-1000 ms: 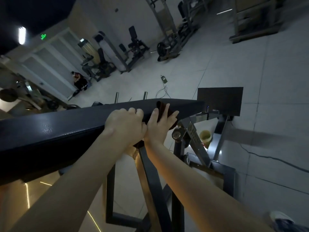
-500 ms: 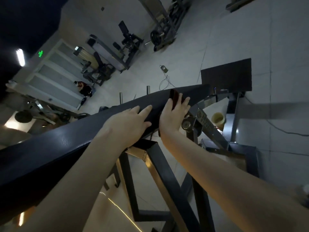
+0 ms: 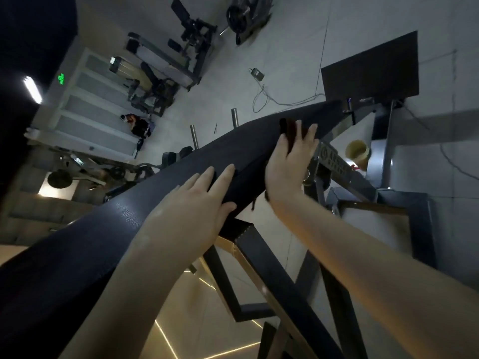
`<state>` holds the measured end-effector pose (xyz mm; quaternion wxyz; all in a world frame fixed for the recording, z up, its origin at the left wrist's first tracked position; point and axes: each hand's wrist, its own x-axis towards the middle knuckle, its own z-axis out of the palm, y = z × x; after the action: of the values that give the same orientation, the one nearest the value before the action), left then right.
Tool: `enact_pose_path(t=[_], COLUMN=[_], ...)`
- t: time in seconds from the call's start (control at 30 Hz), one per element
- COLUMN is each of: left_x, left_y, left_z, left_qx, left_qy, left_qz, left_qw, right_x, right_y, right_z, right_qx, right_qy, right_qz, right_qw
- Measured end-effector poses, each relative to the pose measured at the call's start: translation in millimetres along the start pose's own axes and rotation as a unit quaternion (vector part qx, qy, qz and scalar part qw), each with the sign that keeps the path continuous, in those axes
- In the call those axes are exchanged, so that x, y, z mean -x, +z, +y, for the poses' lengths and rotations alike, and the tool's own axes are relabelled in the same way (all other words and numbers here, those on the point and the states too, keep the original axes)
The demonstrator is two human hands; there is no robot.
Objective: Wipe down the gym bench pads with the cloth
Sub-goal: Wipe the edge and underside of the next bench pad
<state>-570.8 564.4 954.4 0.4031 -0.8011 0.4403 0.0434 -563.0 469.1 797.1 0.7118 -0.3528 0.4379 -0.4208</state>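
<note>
Wiping along the bench pad [image 3: 103, 242] is the step in hand: the right hand [image 3: 287, 167] presses the dark cloth [image 3: 291, 133] on the pad's near edge, fingers straight and spread. The left hand [image 3: 191, 203] lies flat on the pad. Next probably a sweep toward the pad's far end. Beyond the pad are grey tiled floor [image 3: 375, 22] and other machines [image 3: 191, 29]
</note>
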Motion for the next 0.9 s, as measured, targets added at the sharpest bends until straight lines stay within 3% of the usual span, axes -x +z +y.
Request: enact_pose_path(t=[0.17,0.27,0.43,0.53,0.7,0.83,0.9], left_x=[-1,-2,0,1,-2,-4,-4], left_y=[-3,-3,-1,0,0,0,0], left_z=[-1,-3,-5,-5,-8,-9,-8], left_qx=[0.016,0.032,0.070,0.067,0.054,0.037,0.035], left_qy=[0.003,0.004,0.020,0.026,0.030,0.025,0.027], left_qz=[-0.023,-0.025,0.007,0.030,0.017,0.006,-0.004], left_qw=[1.000,0.999,0.997,0.997,0.998,0.999,0.999], right_x=[-44,1,111,125,67,-22,-40], right_y=[-17,-10,-2,-1,1,5,7], right_z=[3,1,0,6,6,17,28], right_qx=[0.020,0.020,-0.105,-0.116,-0.057,-0.004,-0.007], right_qy=[0.078,0.040,-0.058,-0.092,-0.084,0.008,0.038], right_qz=[0.015,-0.028,-0.145,-0.166,-0.088,0.023,0.036], right_qw=[0.997,0.999,0.982,0.975,0.991,1.000,0.999])
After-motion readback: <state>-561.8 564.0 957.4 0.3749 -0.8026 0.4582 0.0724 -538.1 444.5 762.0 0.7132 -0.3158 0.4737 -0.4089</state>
